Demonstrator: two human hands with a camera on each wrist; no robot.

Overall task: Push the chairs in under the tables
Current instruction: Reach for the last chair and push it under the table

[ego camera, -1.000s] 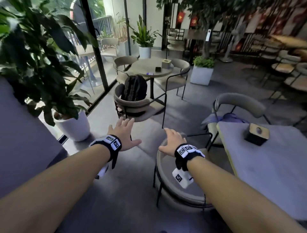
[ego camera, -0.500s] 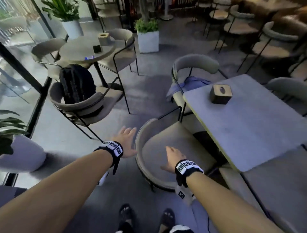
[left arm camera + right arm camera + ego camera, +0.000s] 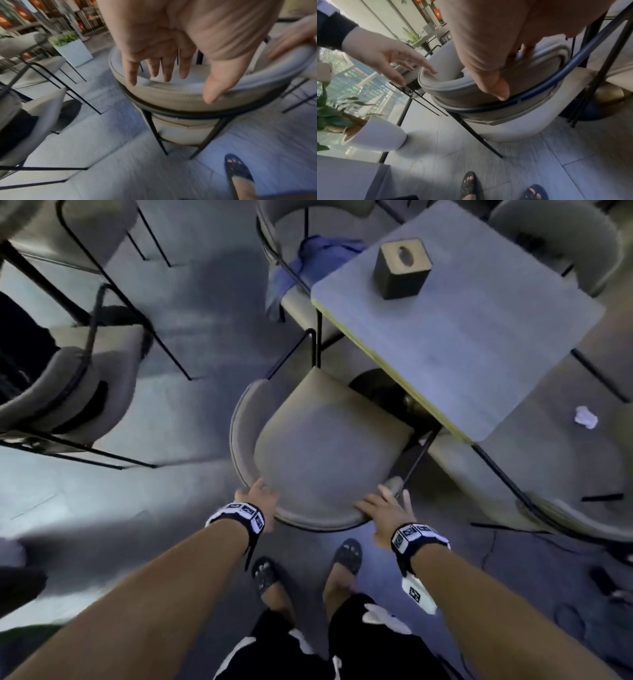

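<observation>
Head view straight down, wrist views close along hands, sharing chair (image 3: 318,446) backrest.

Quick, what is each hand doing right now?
Left hand: open, straight fingers over the curved beige padded chair back.
Right hand: open, resting on that chair back, thumb outside.

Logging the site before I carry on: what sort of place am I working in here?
Most likely a cafe or restaurant seating area: several matching padded chairs on black metal frames around a small table, a tissue box on its top, and a white planter beside more seating.
</observation>
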